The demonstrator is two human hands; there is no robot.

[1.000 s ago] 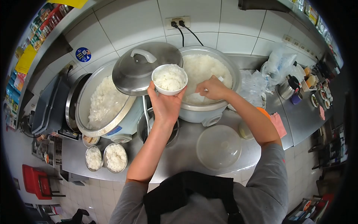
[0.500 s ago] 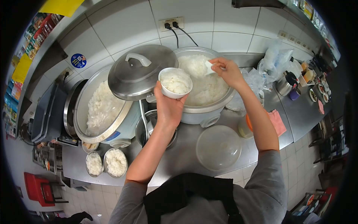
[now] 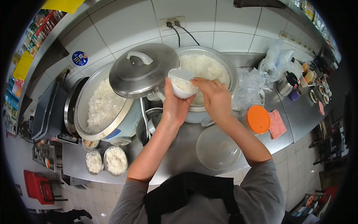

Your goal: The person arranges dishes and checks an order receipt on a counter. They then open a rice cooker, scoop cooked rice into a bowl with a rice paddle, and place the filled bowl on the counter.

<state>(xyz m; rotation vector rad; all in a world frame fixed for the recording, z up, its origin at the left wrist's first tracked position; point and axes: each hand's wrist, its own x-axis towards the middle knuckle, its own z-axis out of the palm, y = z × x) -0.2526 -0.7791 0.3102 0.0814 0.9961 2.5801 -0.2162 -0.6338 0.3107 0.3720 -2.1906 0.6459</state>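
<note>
My left hand [image 3: 174, 106] holds up a white bowl [image 3: 182, 93] of cooked rice, fingers wrapped round its underside. My right hand [image 3: 215, 98] is closed on a white rice paddle [image 3: 183, 74], whose flat blade lies over the rice at the bowl's far side. Behind both hands stands a large round rice cooker [image 3: 233, 71], open and holding white rice [image 3: 209, 69]. A metal lid [image 3: 143, 80] with a pale handle sits to the left of the bowl. My fingers hide part of the paddle's handle.
Another open cooker [image 3: 80, 106] with rice stands at the left. Two rice bowls [image 3: 115, 160] sit near the counter's front edge. A translucent round lid [image 3: 218, 147], an orange-lidded container [image 3: 258, 119], a pink cloth [image 3: 277, 125] and plastic bags [image 3: 246, 89] are on the right.
My right hand has brought the paddle leftward and nearer, from over the cooker onto the bowl. The bowl has shifted slightly right and tilted.
</note>
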